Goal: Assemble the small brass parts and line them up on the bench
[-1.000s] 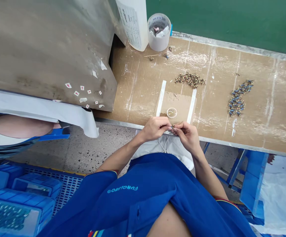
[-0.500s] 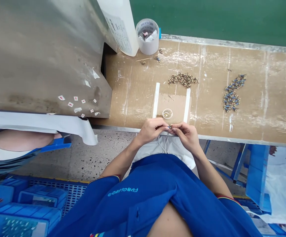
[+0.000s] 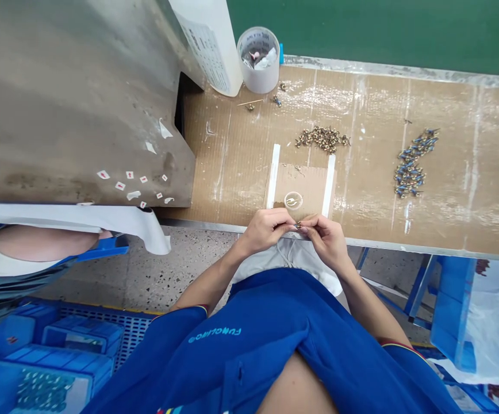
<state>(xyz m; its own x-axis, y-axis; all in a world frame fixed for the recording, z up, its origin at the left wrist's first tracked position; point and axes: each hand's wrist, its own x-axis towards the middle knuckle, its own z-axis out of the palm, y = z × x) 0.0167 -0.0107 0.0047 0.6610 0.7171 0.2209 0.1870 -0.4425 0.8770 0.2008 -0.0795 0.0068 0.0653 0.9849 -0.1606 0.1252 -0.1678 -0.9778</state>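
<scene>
At the bench's front edge, my left hand (image 3: pixel 269 229) and my right hand (image 3: pixel 325 237) meet fingertip to fingertip. Both pinch one small brass-coloured metal piece (image 3: pixel 298 225), mostly covered by the fingers. Just beyond them a small clear round dish (image 3: pixel 293 200) rests on a cardboard pad (image 3: pixel 305 181) held by white tape strips. Behind the pad lies a heap of small brass-coloured pieces (image 3: pixel 323 139). Farther right is a second heap of similar pieces with blue parts (image 3: pixel 411 167).
A tape-roll cup (image 3: pixel 261 75) with scraps stands at the back, beside a white container (image 3: pixel 215 52). A thin stick (image 3: pixel 250 102) and a few loose pieces lie nearby. A metal housing (image 3: pixel 81 103) borders the left. Blue crates (image 3: pixel 46 374) sit below; another person's arm (image 3: pixel 42 244) shows at left.
The view has shifted slightly, so the heaps sit a little farther right. Both hands stay together; the fingers have turned the small piece a little, and less blue shows between them.
</scene>
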